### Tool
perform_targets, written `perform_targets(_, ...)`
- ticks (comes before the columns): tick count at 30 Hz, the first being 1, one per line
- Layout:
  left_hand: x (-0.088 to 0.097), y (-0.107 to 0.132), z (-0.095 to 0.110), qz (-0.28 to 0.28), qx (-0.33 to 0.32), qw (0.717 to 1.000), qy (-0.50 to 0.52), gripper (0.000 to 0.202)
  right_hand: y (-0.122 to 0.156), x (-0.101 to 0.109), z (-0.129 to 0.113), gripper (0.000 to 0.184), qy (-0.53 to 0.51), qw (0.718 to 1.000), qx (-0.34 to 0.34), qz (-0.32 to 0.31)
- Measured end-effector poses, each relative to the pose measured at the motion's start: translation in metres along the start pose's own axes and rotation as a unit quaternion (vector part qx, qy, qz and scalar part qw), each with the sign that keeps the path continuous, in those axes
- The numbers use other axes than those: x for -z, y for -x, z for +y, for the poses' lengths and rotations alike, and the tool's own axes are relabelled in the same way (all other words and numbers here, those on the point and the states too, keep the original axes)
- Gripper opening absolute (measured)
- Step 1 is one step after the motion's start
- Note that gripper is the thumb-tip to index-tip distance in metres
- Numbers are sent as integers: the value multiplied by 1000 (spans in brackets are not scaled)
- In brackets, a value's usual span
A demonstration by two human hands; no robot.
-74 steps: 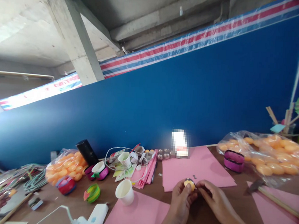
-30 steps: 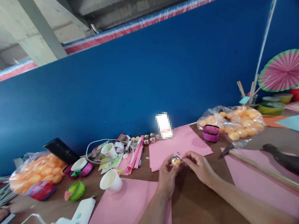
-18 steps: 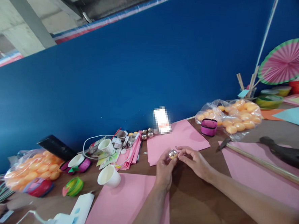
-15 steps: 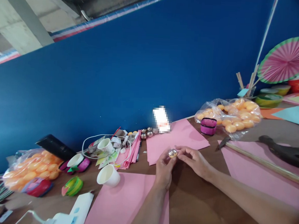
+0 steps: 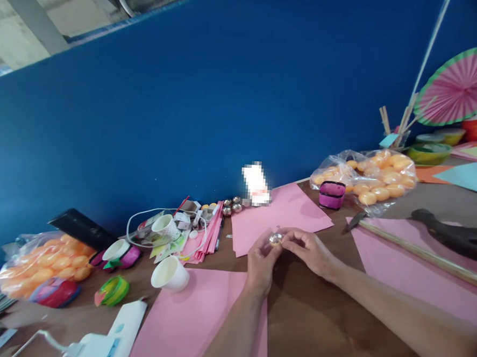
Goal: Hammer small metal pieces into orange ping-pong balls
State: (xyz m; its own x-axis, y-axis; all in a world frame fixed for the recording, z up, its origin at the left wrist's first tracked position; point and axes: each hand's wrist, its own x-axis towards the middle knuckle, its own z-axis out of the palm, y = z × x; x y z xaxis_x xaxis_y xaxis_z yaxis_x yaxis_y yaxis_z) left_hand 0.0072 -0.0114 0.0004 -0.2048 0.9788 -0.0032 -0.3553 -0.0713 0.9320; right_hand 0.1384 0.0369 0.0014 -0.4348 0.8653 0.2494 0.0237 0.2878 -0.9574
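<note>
A small shiny silver ball [image 5: 276,238], with a yellowish underside, is between my two hands above the brown table. My left hand [image 5: 261,260] is closed round its left and lower side with thumb and fingers. From the right, the thumb and forefinger of my right hand [image 5: 309,252] pinch at the ball's edge; the exact contact is too small to make out. Just behind my hands lie pink paper sheets [image 5: 280,219]. Several similar silver balls [image 5: 232,205] are grouped at the wall beside a bright, blurred-out upright object [image 5: 256,184].
A white paper cup [image 5: 170,274] stands on pink paper left of my arms. Bags of orange balls [image 5: 379,182] sit at both sides. A hammer [image 5: 423,254] lies on the right, a power strip [image 5: 111,332] at front left. The blue wall [image 5: 187,89] bounds the back.
The view has shifted slightly, so most things sit a little higher and further left. My right fingers have moved closer against the ball; my left hand still holds it.
</note>
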Motion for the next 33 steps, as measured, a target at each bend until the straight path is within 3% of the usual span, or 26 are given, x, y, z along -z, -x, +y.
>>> perform_targets(33, 0, 0, -1, 2, -10, 1000, -28, 48, 2, 1, -6, 19, 21, 999, 0, -24)
